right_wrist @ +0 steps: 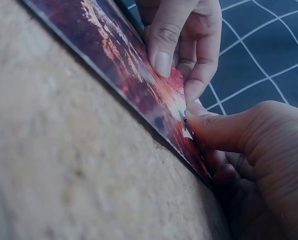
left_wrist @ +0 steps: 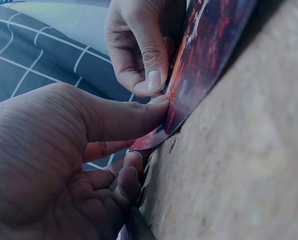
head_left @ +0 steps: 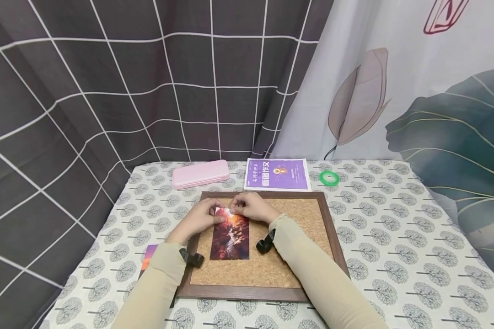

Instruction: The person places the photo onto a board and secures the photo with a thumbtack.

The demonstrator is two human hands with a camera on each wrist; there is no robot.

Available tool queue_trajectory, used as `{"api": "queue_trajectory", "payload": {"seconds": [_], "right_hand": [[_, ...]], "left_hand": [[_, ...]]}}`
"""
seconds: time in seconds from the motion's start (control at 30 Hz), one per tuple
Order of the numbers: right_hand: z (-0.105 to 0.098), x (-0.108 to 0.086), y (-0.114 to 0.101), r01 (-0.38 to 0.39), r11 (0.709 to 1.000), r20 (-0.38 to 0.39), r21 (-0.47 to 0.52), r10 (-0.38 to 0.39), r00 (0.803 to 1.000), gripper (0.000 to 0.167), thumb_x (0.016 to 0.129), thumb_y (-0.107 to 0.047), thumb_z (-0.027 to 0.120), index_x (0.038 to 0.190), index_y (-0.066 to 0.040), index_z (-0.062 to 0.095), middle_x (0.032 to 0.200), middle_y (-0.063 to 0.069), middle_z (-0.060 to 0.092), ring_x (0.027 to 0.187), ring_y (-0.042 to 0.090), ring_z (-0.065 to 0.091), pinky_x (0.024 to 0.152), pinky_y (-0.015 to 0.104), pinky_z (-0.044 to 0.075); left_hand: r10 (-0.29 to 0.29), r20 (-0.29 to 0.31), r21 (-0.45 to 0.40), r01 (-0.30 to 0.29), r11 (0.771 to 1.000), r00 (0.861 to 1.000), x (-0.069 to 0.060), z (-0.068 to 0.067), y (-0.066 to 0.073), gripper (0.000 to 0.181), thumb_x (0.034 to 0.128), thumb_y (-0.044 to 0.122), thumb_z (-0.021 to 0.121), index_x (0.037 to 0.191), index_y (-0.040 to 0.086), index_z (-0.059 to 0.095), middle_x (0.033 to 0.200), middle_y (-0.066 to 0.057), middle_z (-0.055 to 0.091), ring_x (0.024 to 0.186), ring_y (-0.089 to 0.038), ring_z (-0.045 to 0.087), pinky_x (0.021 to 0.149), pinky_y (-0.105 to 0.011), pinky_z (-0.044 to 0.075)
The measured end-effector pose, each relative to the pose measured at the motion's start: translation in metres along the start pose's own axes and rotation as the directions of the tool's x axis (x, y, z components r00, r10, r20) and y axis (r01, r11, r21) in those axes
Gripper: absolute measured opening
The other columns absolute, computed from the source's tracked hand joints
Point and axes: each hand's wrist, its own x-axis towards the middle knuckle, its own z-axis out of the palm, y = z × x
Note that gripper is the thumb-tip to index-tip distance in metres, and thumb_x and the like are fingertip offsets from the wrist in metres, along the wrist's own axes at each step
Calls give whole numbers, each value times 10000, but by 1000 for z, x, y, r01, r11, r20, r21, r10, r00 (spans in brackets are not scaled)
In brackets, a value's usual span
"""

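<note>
A glossy photo card (head_left: 230, 238) with a red and orange scene lies over the left part of a framed cork board (head_left: 277, 256). My left hand (head_left: 199, 218) pinches the card's far edge near its left corner, thumb on top. Beside it my right hand (head_left: 256, 208) pinches the same edge, its thumb and fingertips close to the left ones. In the right wrist view the card (right_wrist: 124, 65) bends slightly at the held edge. Whether anything small sits between the right fingertips is hidden.
Behind the board lie a pink case (head_left: 201, 174), a purple and white booklet (head_left: 277, 175) and a green roll of tape (head_left: 329, 178). Another colourful card (head_left: 148, 257) is partly covered by the left forearm. A tree-patterned cloth (head_left: 395, 256) covers the table; curtains hang behind.
</note>
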Motion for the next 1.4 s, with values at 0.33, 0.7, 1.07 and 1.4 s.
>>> {"api": "queue_trajectory", "payload": {"seconds": [0.33,0.7,1.07,1.4], "right_hand": [[-1,0,-1,12,1000,6,9,-12,1000,47,902,-190,757,892,-161,721,860,-54,672,783,91,587,765,287,488],[-1,0,0,20,1000,7,2,-20,1000,43,911,-183,745,897,-147,725,883,-59,688,821,82,604,807,289,492],[-2,-1,-2,28,1000,0,4,-28,1000,55,915,-188,739,917,-134,726,897,-51,686,824,80,605,806,287,494],[-2,-2,-2,8,1000,6,6,-8,1000,82,918,-216,741,917,-135,725,895,-50,678,800,81,593,775,276,488]], "left_hand": [[1,5,-2,-1,1000,1000,0,0,0,348,819,178,816,1132,87,692,857,-6,559,759,-148,508,735,-348,438],[8,10,4,-8,1000,1000,0,-1,1,341,827,175,814,1131,88,685,858,-8,553,762,-153,506,734,-349,437],[11,5,27,-11,1000,1000,0,-1,0,344,826,187,812,1132,95,685,867,-1,559,767,-144,508,740,-353,441],[-1,11,9,1,1000,1000,0,-1,1,339,833,184,807,1137,100,682,875,-6,556,779,-154,505,744,-359,437]]}}
